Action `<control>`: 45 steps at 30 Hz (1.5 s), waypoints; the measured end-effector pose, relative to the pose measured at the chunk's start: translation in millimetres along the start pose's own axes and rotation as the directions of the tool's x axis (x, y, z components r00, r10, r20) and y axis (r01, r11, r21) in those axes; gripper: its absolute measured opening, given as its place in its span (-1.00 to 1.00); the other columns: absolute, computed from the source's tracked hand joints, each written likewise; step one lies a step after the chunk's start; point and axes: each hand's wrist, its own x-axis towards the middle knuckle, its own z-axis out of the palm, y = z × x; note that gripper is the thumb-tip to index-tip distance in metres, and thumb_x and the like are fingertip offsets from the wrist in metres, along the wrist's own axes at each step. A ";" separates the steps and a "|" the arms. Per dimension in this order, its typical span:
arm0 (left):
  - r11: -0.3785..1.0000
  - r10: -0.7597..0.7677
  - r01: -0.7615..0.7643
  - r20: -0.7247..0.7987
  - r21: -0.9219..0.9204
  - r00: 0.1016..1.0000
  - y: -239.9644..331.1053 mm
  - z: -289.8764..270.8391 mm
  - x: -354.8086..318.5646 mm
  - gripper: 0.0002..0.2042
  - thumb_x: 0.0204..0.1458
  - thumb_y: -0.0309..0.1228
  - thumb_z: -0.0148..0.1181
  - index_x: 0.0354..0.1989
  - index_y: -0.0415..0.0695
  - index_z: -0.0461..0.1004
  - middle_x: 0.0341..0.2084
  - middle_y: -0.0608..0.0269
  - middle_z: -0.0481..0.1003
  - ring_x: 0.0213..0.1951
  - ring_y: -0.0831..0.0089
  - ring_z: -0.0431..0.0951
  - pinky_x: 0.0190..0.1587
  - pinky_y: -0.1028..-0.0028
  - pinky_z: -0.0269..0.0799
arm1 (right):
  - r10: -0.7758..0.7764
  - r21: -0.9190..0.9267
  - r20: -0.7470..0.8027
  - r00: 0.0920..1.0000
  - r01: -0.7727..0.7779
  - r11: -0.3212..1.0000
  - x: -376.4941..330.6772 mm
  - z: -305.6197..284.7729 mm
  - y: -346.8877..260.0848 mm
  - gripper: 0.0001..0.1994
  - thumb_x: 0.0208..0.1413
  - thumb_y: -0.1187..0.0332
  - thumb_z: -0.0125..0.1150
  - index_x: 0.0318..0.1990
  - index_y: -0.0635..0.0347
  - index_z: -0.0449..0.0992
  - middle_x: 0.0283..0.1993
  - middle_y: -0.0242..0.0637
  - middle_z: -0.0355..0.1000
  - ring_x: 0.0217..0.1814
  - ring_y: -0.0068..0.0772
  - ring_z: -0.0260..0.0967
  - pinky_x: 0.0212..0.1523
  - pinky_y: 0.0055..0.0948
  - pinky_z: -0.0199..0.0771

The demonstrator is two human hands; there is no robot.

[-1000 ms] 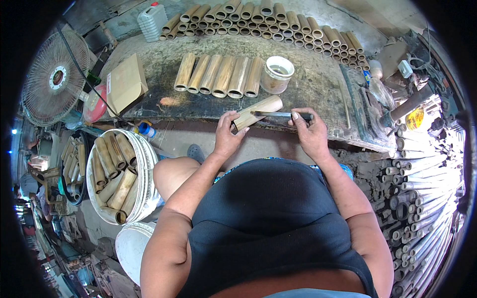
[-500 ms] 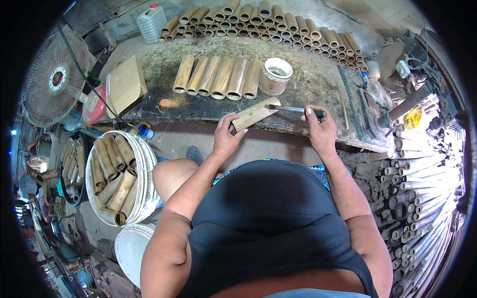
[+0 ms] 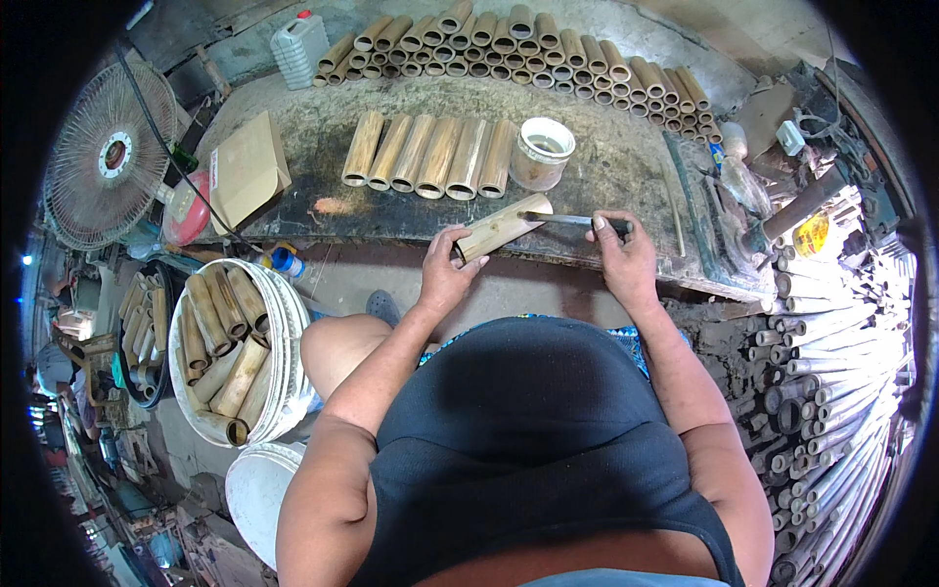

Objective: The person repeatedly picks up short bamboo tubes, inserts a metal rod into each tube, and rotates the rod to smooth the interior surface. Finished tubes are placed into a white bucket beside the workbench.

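Note:
My left hand [image 3: 448, 275] grips the near end of a pale bamboo tube [image 3: 497, 233], which slants over the workbench's front edge. My right hand [image 3: 626, 260] is closed on the dark handle of a slim brush [image 3: 569, 220]. The brush's dark tip touches the tube's upper side near its far end. Just beyond the tube, a white plastic tub [image 3: 538, 174] with an open top stands on the bench. To its left, several bamboo tubes [image 3: 435, 157] lie side by side in a row.
The worn workbench [image 3: 303, 147] carries stacked bamboo tubes [image 3: 509, 59] along its back, a jug [image 3: 299, 51] and a cardboard piece [image 3: 245, 168]. A fan [image 3: 112, 152] stands left. A bucket [image 3: 293, 342] of tubes sits below it. Long poles [image 3: 831, 411] are piled at right.
My right hand has shifted slightly left and down, and the brush lies a little lower across the tube. My left hand keeps its hold almost unchanged.

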 end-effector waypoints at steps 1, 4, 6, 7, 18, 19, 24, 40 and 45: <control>0.998 0.046 -0.046 -0.005 0.052 0.999 -0.9 -0.8 1.0 -0.52 -0.05 -0.56 0.46 0.06 -0.14 0.41 0.18 0.04 0.35 0.23 0.15 0.41 0.25 0.28 0.45 | 0.007 0.022 -0.013 1.000 -0.007 1.000 0.5 -1.5 -1.0 -0.82 0.36 0.36 0.17 -0.04 0.30 0.53 -0.28 -0.31 0.56 -0.22 -0.58 0.49 -0.12 -0.56 0.45; 0.994 0.099 -0.096 -0.064 0.046 0.993 -0.7 0.1 1.0 -0.50 -0.06 -0.54 0.47 0.07 -0.15 0.40 0.13 0.06 0.41 0.20 0.18 0.43 0.23 0.30 0.41 | -0.009 0.035 -0.084 0.996 0.011 0.999 2.4 -8.3 -3.7 -0.81 0.35 0.36 0.19 -0.05 0.32 0.54 -0.28 -0.29 0.57 -0.22 -0.56 0.52 -0.13 -0.54 0.48; 0.993 0.119 -0.118 -0.112 0.017 0.987 1.1 2.8 0.0 -0.48 -0.07 -0.53 0.47 0.09 -0.17 0.37 0.09 0.07 0.44 0.17 0.20 0.45 0.21 0.30 0.39 | -0.015 0.045 -0.108 0.994 0.020 0.999 3.3 -12.5 -5.0 -0.81 0.34 0.36 0.20 -0.06 0.32 0.54 -0.28 -0.28 0.58 -0.21 -0.55 0.54 -0.13 -0.53 0.49; 0.991 0.137 -0.136 -0.131 0.017 0.982 2.1 4.0 0.2 -0.46 -0.07 -0.53 0.47 0.10 -0.18 0.36 0.08 0.06 0.44 0.15 0.20 0.46 0.21 0.30 0.39 | -0.010 0.062 -0.104 0.995 0.016 0.998 3.2 -13.5 -5.4 -0.80 0.34 0.36 0.19 -0.05 0.32 0.54 -0.27 -0.28 0.57 -0.21 -0.55 0.53 -0.13 -0.53 0.49; 0.912 0.294 -0.249 -0.097 0.325 0.951 -8.0 2.2 0.4 -0.41 -0.19 -0.55 0.50 0.04 -0.14 0.32 0.06 -0.03 0.41 0.18 0.04 0.40 0.24 0.20 0.34 | -0.071 0.083 0.110 0.991 0.062 0.995 -19.0 22.8 -7.6 -0.80 0.37 0.38 0.16 0.02 0.31 0.51 -0.20 -0.29 0.55 -0.16 -0.55 0.52 -0.06 -0.53 0.51; 0.913 0.296 -0.254 -0.090 0.320 0.951 -9.1 1.8 0.2 -0.41 -0.20 -0.55 0.50 0.03 -0.13 0.32 0.07 -0.03 0.41 0.17 0.02 0.40 0.25 0.18 0.33 | -0.079 0.095 0.100 0.992 0.069 0.993 -19.7 24.7 -7.7 -0.79 0.37 0.37 0.16 0.03 0.30 0.51 -0.18 -0.27 0.55 -0.14 -0.55 0.52 -0.06 -0.53 0.51; 0.924 0.289 -0.254 -0.085 0.286 0.954 -10.9 1.8 -0.1 -0.42 -0.19 -0.56 0.50 0.02 -0.13 0.31 0.08 -0.01 0.41 0.17 0.00 0.40 0.25 0.17 0.33 | -0.102 0.065 0.138 0.985 0.094 0.993 -20.6 35.6 -2.3 -0.83 0.26 0.34 0.28 -0.07 0.20 0.58 -0.26 -0.21 0.60 -0.20 -0.33 0.55 -0.09 -0.36 0.47; 0.918 0.286 -0.249 -0.080 0.308 0.955 -9.3 0.7 0.2 -0.42 -0.18 -0.56 0.50 0.02 -0.13 0.31 0.08 -0.02 0.40 0.16 -0.01 0.42 0.23 0.17 0.35 | -0.204 -0.195 -0.046 0.978 0.191 0.962 -1.2 13.8 23.1 -0.83 0.31 0.37 0.22 -0.06 0.27 0.57 -0.30 -0.17 0.60 -0.21 -0.39 0.58 -0.09 -0.43 0.49; 0.934 0.255 -0.227 -0.073 0.275 0.964 -8.2 0.1 -0.7 -0.45 -0.17 -0.56 0.47 0.01 -0.16 0.31 0.08 -0.07 0.38 0.18 -0.06 0.39 0.27 0.14 0.31 | -0.320 -0.329 0.053 0.946 0.319 0.889 -18.5 25.4 9.4 -0.85 0.28 0.38 0.24 -0.08 0.23 0.58 -0.22 -0.19 0.57 -0.10 -0.29 0.53 0.03 -0.32 0.44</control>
